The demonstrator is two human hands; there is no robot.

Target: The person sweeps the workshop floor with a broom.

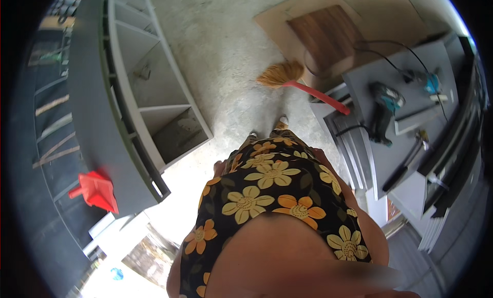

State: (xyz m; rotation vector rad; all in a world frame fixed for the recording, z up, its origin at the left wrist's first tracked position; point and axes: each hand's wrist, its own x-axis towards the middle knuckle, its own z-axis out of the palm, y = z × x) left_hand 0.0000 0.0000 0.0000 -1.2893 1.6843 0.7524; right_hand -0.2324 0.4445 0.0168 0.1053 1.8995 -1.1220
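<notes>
The open shelf (154, 77) is resting on a grey concrete floor (221, 56). Left of the shelf, a long dark-grey panel (87, 103) is running alongside. Well to its right, cardboard (385, 20) and a grey worktop (358, 85) are taking up space. White glare (187, 182) is spreading by its near end.

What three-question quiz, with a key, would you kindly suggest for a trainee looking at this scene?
1. What colour is the handle of the broom? A) blue B) red C) yellow
2. True or false: the red dustpan is nearer the left hand than the right hand.
3. Fill in the gap: a teal and black power tool rests on a grey panel on the person's ____ side.

Key: 1. B; 2. True; 3. right.
</notes>
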